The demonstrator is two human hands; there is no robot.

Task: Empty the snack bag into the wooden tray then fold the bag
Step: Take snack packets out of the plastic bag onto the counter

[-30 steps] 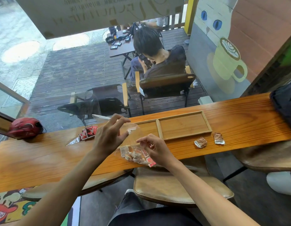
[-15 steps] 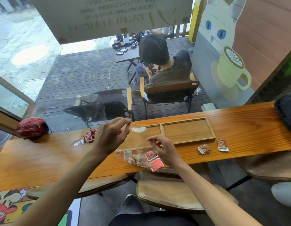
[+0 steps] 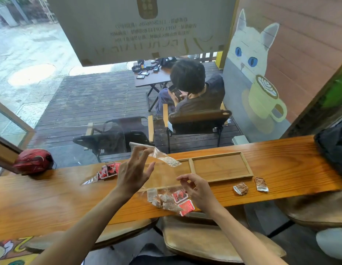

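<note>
A clear plastic snack bag point(image 3: 162, 157) is stretched between my hands over the counter. My left hand point(image 3: 134, 172) is raised and holds the bag's upper edge in its fingertips, thumb spread apart. My right hand point(image 3: 196, 188) pinches the bag's lower side with curled fingers. Several small red and brown snack packets point(image 3: 170, 201) sit in the bag's bottom end, which rests on the counter near its front edge. The wooden tray point(image 3: 248, 169) with two compartments lies just behind the bag. Its left compartment is partly covered by the plastic, and no packets show in the right one.
Two loose brown packets point(image 3: 241, 188) point(image 3: 261, 184) lie right of my hands. A second bag with red packets point(image 3: 107, 171) lies to the left, and a red helmet point(image 3: 33, 160) sits at the far left. A dark bag point(image 3: 334, 146) is at the counter's right end; stools stand below.
My left hand has lifted the bag's upper edge higher and opened its thumb outward. The packet-filled end has settled onto the counter, and my right hand has stayed by it.
</note>
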